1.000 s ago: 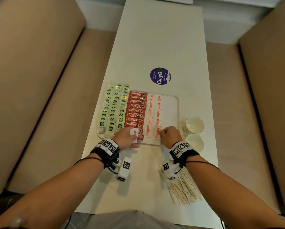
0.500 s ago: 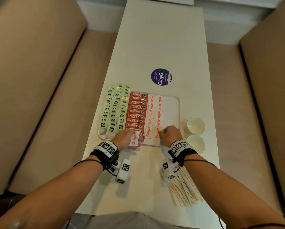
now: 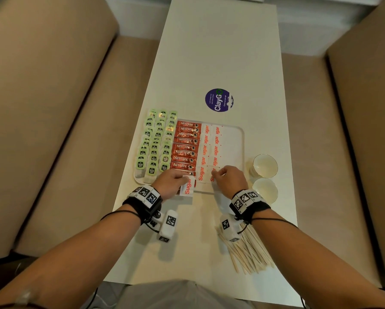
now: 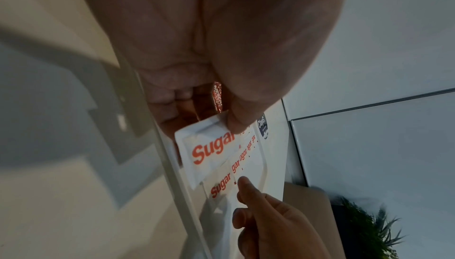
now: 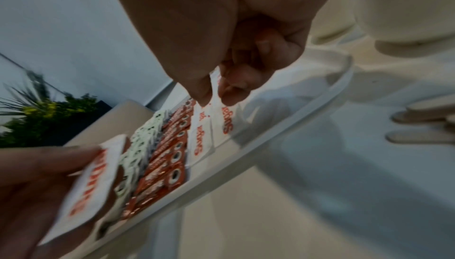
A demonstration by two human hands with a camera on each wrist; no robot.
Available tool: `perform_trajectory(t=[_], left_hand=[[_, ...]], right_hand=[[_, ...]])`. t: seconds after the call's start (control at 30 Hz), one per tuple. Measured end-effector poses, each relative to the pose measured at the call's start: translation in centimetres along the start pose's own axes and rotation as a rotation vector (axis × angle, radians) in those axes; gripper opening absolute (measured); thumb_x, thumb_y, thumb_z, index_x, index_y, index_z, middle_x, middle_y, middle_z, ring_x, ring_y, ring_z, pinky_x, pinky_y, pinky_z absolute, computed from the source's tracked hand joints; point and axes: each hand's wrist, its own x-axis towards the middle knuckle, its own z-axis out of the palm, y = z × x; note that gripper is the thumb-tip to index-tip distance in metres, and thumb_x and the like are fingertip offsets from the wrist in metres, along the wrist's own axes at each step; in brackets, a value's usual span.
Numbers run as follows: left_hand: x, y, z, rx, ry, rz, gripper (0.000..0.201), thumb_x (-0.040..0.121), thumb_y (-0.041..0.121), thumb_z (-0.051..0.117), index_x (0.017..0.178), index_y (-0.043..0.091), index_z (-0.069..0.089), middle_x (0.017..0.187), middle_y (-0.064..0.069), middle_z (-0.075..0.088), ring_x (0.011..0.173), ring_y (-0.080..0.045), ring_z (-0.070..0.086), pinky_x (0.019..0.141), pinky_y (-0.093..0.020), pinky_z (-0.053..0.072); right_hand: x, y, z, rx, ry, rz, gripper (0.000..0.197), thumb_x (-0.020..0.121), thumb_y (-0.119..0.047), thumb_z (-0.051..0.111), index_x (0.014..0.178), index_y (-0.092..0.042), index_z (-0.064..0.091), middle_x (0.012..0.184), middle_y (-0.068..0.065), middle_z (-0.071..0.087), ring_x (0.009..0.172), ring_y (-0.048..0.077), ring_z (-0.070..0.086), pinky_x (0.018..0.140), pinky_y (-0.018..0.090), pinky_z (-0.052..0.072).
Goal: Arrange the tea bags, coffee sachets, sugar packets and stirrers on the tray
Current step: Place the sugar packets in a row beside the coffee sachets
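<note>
A white tray [image 3: 241, 139] holds green tea bags [image 3: 156, 143] on its left, red coffee sachets [image 3: 186, 148] in the middle and two columns of sugar packets [image 3: 210, 150]. My left hand [image 3: 185, 179] pinches a loose sugar packet [image 3: 187, 186] over the tray's near rim; in the left wrist view the thumb presses on this packet [image 4: 209, 146]. My right hand [image 3: 215, 173] pinches a sugar packet [image 5: 214, 92] between thumb and forefinger at the near end of the right sugar column. Wooden stirrers [image 3: 249, 253] lie in a heap on the table under my right wrist.
Two white cups [image 3: 265, 165] [image 3: 265, 190] stand just right of the tray. A round purple sticker [image 3: 219, 100] lies beyond it on the long white table [image 3: 220, 52]. Beige benches [image 3: 42, 108] flank the table on both sides.
My left hand has drawn its sugar packet slightly toward the tray's near rim, showing more of the label. The right hand has stayed at the near end of the sugar column.
</note>
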Motion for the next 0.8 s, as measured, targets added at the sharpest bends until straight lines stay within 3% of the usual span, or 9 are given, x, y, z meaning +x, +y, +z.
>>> perform_trajectory(t=[0.07,0.2,0.33,0.43,0.53,0.63,0.7,0.8], left_hand=[[0.0,0.2,0.2,-0.018,0.016,0.017,0.018,0.093,0.023,0.064,0.092,0.032,0.079,0.101,0.002,0.078,0.1,-0.023,0.073,0.095,-0.053,0.056],[0.2,0.5,0.7,-0.049,0.034,0.022,0.018,0.095,0.012,0.066,0.095,0.026,0.077,0.1,-0.003,0.078,0.097,-0.024,0.074,0.091,-0.052,0.058],[0.2,0.7,1.1,0.023,0.023,0.063,0.018,0.094,0.009,0.067,0.092,0.025,0.075,0.101,-0.007,0.077,0.096,-0.025,0.074,0.091,-0.048,0.059],[0.3,0.6,1.1,0.137,0.008,0.118,0.018,0.093,0.01,0.069,0.094,0.027,0.075,0.099,-0.002,0.076,0.094,-0.021,0.073,0.09,-0.042,0.059],[0.5,0.5,1.3,0.246,0.01,0.152,0.015,0.093,0.012,0.069,0.105,0.019,0.077,0.093,0.002,0.074,0.085,-0.015,0.068,0.084,-0.032,0.057],[0.6,0.6,1.8,0.286,0.035,0.176,0.016,0.092,0.016,0.072,0.107,0.016,0.076,0.093,-0.006,0.076,0.088,-0.021,0.072,0.086,-0.037,0.059],[0.6,0.8,2.1,0.291,0.051,0.173,0.013,0.091,0.017,0.073,0.103,0.015,0.074,0.091,-0.012,0.074,0.088,-0.026,0.071,0.083,-0.035,0.059],[1.0,1.2,2.1,0.342,0.099,0.168,0.014,0.09,0.018,0.072,0.103,0.015,0.072,0.087,-0.004,0.071,0.082,-0.019,0.067,0.073,-0.025,0.054]], right_hand=[[-0.7,-0.1,0.2,0.059,-0.05,-0.081,0.025,0.097,-0.045,0.059,0.086,-0.025,0.069,0.101,-0.007,0.074,0.087,0.013,0.069,0.079,0.035,0.059],[-2.8,-0.9,0.2,0.117,-0.191,-0.204,0.025,0.099,-0.041,0.061,0.1,-0.021,0.076,0.094,-0.012,0.071,0.087,0.005,0.063,0.074,0.025,0.051],[-3.6,-1.1,0.5,0.068,-0.276,-0.252,0.02,0.099,-0.035,0.063,0.089,-0.023,0.075,0.087,-0.012,0.069,0.084,0.009,0.061,0.072,0.025,0.047],[-3.7,-0.8,0.5,0.057,-0.306,-0.243,0.024,0.099,-0.033,0.062,0.085,-0.018,0.075,0.088,-0.01,0.07,0.083,0.011,0.062,0.069,0.024,0.048],[-3.9,-0.5,0.5,0.045,-0.318,-0.244,0.024,0.099,-0.033,0.062,0.091,-0.015,0.075,0.096,-0.003,0.073,0.089,0.015,0.065,0.077,0.031,0.055],[-3.8,-0.2,0.3,0.051,-0.321,-0.226,0.022,0.1,-0.031,0.062,0.096,-0.013,0.074,0.105,-0.001,0.073,0.099,0.019,0.065,0.087,0.037,0.058],[-3.3,0.1,0.0,0.058,-0.29,-0.226,0.021,0.101,-0.029,0.06,0.096,-0.012,0.073,0.103,-0.003,0.071,0.095,0.018,0.066,0.084,0.033,0.058],[-2.1,0.7,-0.6,0.03,-0.17,-0.224,0.022,0.103,-0.026,0.057,0.095,-0.014,0.073,0.105,-0.002,0.073,0.082,0.011,0.065,0.071,0.022,0.052]])
